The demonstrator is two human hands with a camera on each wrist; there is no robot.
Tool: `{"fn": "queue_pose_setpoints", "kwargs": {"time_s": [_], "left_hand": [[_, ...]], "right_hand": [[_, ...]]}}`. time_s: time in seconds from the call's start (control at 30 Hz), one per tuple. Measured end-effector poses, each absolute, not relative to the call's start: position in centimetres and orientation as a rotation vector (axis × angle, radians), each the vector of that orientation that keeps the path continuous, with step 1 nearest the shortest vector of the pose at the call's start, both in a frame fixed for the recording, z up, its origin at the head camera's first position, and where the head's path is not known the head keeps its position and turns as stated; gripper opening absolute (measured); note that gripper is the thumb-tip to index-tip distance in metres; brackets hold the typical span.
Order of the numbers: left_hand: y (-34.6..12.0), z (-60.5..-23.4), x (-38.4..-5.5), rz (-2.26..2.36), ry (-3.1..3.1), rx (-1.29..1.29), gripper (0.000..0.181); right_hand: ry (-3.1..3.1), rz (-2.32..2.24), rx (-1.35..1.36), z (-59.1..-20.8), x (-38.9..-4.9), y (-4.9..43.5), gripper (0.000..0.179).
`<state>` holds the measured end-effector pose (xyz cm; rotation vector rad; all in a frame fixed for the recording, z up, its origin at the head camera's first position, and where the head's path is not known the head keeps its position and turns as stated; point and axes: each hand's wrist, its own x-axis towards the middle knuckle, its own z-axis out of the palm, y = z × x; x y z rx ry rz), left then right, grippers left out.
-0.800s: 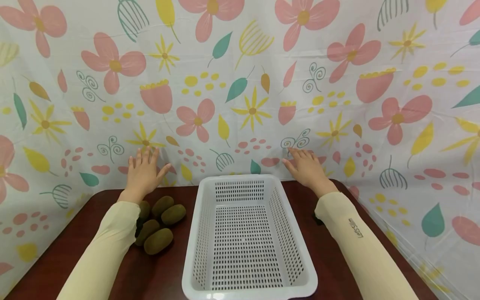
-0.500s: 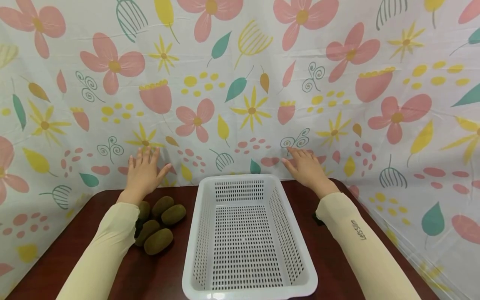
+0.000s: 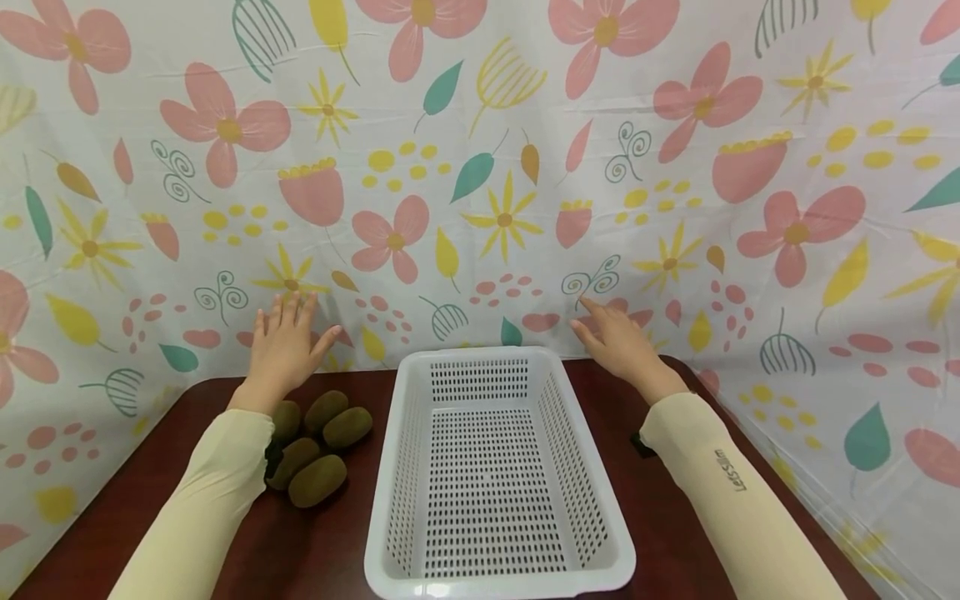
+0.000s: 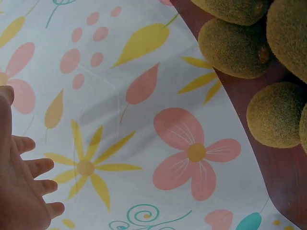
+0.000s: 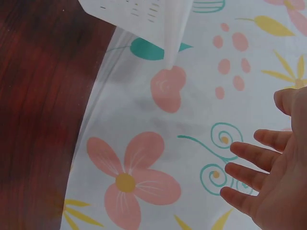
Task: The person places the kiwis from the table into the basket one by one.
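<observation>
My left hand [image 3: 283, 350] is held with fingers spread, over the far left part of the table and before the patterned cloth; it holds nothing. Below its wrist lie several brown, fuzzy kiwis [image 3: 318, 482] in a cluster, one partly hidden by the sleeve. The left wrist view shows the kiwis [image 4: 235, 48] apart from the fingers. Beyond the right far corner of a white perforated plastic basket [image 3: 377, 500], my right hand [image 3: 622, 346] is extended with nothing in it. In the right wrist view its fingers [image 5: 254, 155] are spread, clear of the basket [image 5: 139, 17].
A dark red-brown table [image 3: 330, 550] carries the basket in the middle and the kiwis to its left. A white cloth with flower and leaf prints [image 3: 480, 183] hangs behind the table and along both sides.
My right hand and forearm have shifted slightly to the right. The left hand has barely moved; kiwis and basket stay in place.
</observation>
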<state>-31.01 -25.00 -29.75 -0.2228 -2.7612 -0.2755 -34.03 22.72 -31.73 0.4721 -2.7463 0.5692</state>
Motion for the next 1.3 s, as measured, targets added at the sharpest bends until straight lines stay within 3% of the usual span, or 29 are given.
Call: {"fn": "queue_pose_setpoints", "kwargs": {"time_s": [0.6,0.93,1.3], "left_hand": [[-24.8,-30.6,-29.9,-0.233,-2.745,-0.282,0.074],[-23.9,-31.5,-28.7,-0.219,-2.743,-0.335,0.071],[-23.5,-32.3,-27.3,-0.224,-2.742,-0.384,0.069]], "right_hand": [[-2.674,0.694,0.595,-33.5,-32.1,22.8,0.056],[-2.752,0.833,0.600,-35.2,-30.6,23.1,0.065],[-2.766,0.928,0.574,-36.2,-28.8,23.2,0.062]]}}
